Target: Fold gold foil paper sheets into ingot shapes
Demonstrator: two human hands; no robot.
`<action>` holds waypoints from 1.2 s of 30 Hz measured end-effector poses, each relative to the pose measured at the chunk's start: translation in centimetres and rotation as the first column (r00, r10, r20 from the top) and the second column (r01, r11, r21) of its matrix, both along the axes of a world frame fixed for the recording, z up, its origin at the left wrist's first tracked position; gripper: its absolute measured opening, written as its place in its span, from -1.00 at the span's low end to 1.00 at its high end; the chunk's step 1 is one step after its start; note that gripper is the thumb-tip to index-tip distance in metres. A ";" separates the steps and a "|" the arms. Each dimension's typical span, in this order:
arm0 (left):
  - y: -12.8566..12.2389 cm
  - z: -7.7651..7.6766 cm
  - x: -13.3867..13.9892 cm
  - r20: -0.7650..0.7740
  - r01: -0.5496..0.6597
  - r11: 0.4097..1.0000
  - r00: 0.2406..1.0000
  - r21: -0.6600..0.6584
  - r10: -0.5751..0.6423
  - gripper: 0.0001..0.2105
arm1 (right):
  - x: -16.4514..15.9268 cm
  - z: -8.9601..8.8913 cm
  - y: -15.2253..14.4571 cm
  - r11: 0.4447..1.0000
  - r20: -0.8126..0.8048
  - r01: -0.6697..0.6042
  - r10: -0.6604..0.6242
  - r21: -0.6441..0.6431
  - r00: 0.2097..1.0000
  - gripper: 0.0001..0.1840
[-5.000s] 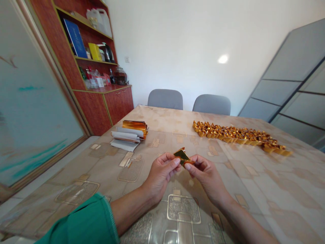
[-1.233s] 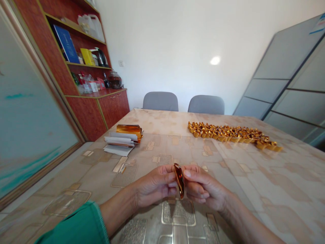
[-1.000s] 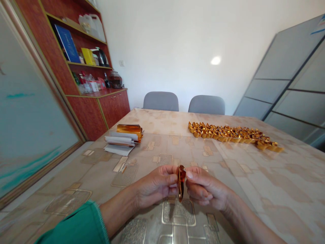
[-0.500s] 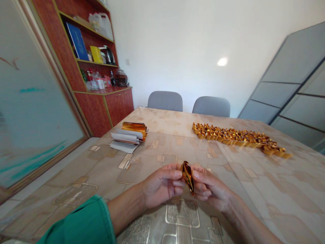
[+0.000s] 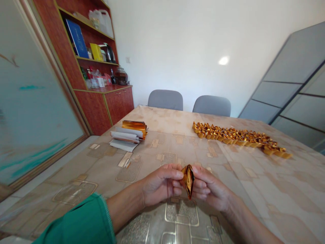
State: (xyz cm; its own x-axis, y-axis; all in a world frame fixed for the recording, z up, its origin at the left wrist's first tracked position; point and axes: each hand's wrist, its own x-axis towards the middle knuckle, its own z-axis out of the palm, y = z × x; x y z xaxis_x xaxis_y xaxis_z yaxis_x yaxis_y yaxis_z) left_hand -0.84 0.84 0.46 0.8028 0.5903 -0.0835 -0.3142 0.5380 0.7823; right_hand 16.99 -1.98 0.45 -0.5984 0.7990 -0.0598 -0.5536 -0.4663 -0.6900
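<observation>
Between my two hands is a folded gold foil paper ingot (image 5: 188,183), pointed at its lower end and held above the table's near side. My left hand (image 5: 165,183) pinches its left side between thumb and fingers. On its right side, my right hand (image 5: 209,186) grips it the same way, thumb on top. Many finished gold paper ingots (image 5: 233,135) stand packed in rows at the right of the table. A stack of gold and white paper sheets (image 5: 129,135), partly curled, lies to the left.
A patterned cloth covers the table (image 5: 157,210). Two grey chairs (image 5: 165,100) stand at its far side against the white wall. A red-brown cabinet (image 5: 93,105) with shelves of bottles and a kettle is at the left, beside a frosted glass panel (image 5: 38,98).
The foil ingot has been turned a little and its middle has opened wider, showing more of its gold face. Both hands keep hold of it in nearly the same place.
</observation>
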 end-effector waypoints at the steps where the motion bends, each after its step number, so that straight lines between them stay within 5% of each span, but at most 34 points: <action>1: 0.0 0.0 0.0 0.019 -0.003 0.999 1.000 -0.046 0.004 -0.83 | 0.0 0.0 0.0 1.000 -0.003 0.016 -0.016 0.003 1.000 -0.65; 5: 0.2 -0.1 0.0 0.117 -0.028 0.969 0.991 -0.244 0.058 -0.86 | -0.1 -0.3 0.0 0.998 -0.005 0.055 -0.055 0.023 0.998 -0.61; 12: 0.0 0.1 0.3 0.116 -0.133 0.954 0.979 -0.268 0.169 -0.69 | -0.1 -0.3 0.1 0.987 0.101 0.111 -0.123 0.112 0.987 -0.73; 23: -0.5 0.4 0.8 0.023 -0.273 0.960 0.962 0.055 0.272 -0.66 | -0.2 -0.3 0.5 0.975 0.169 0.186 -0.204 0.118 0.964 -0.67; 28: -0.6 0.5 1.0 -0.046 -0.377 0.922 0.923 0.087 0.382 -0.70 | -0.3 -0.3 0.4 0.978 0.171 0.183 -0.198 0.101 0.965 -0.71; 36: -0.6 0.2 1.0 -0.073 -0.372 0.920 0.921 0.122 0.382 -0.74 | -0.3 -0.3 0.5 0.986 0.153 0.146 -0.157 0.079 0.976 -0.68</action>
